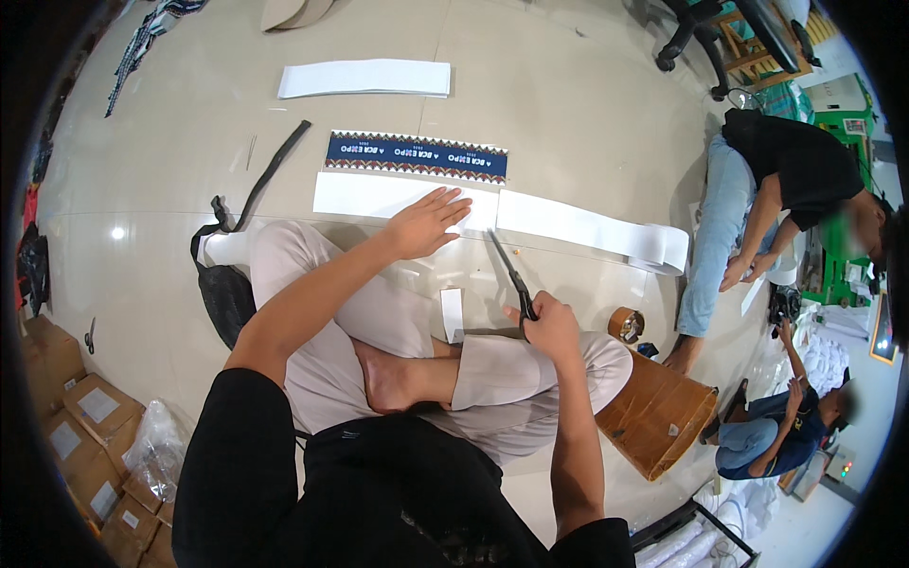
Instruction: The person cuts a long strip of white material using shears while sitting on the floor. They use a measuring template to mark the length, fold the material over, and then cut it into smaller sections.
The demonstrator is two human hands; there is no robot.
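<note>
**Handling Notes: White Paper Strip and Scissors**

The left hand (428, 222) lies flat, fingers spread apart, pressing on the long white paper strip (379, 196) that runs across the tiled floor (568, 104). The strip extends out to both sides of that hand and ends in a loose curl (663, 248) well off to its right.

The right hand (552, 325) is closed round the handles of the black-handled metal scissors (511, 275). The blades point forward from this hand toward the strip, with the tips at or just short of its near edge; whether the blades are parted cannot be told.

Judged handling properties:
- Paper strip: light, thin and flexible. It is likely to slide on the glossy tile and to crease if pinched. Hold it by flat palm pressure close beside the cut line, not by its edge.
- Scissors: rigid, with sharp tips. Hold by the handle loops only.

Just beyond the left hand's fingertips lies a dark blue printed banner strip with a patterned border (417, 156). A small white paper offcut (453, 313) lies near the right hand, on its left.
</note>
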